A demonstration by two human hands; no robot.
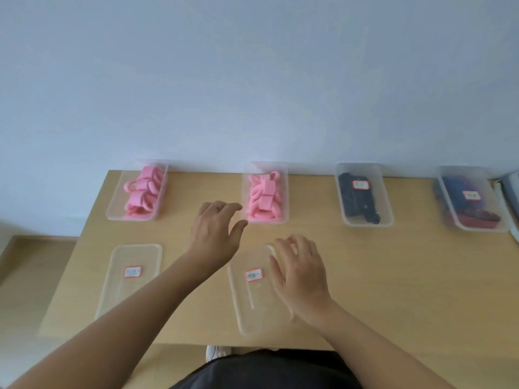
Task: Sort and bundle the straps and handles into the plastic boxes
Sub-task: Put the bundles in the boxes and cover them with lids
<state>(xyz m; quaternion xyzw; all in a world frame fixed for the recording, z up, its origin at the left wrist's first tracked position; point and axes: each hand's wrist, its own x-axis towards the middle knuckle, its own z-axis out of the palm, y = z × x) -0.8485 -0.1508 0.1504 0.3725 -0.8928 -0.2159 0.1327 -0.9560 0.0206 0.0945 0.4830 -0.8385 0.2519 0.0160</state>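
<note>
On the head view we saw four clear plastic boxes along the back edge of the tabletop (393, 276). The leftmost box (111, 211) held bundled pink straps (144, 192). The second box (286, 197) held more pink handles (264, 197). The third box (387, 217) held dark straps (355, 200). The far-right box (449, 175) held blue and red straps (463, 203).

Two clear lids with red-edged labels lay nearer us, the left lid (132, 290) and the middle lid (252, 304). Our left hand (216, 228) hung just beside the second box, its grip slack, fingers spread and holding nothing. Our right hand (302, 270) was over the middle lid's far right corner, its grip loose and empty. We could not tell whether it touched the lid.
</note>
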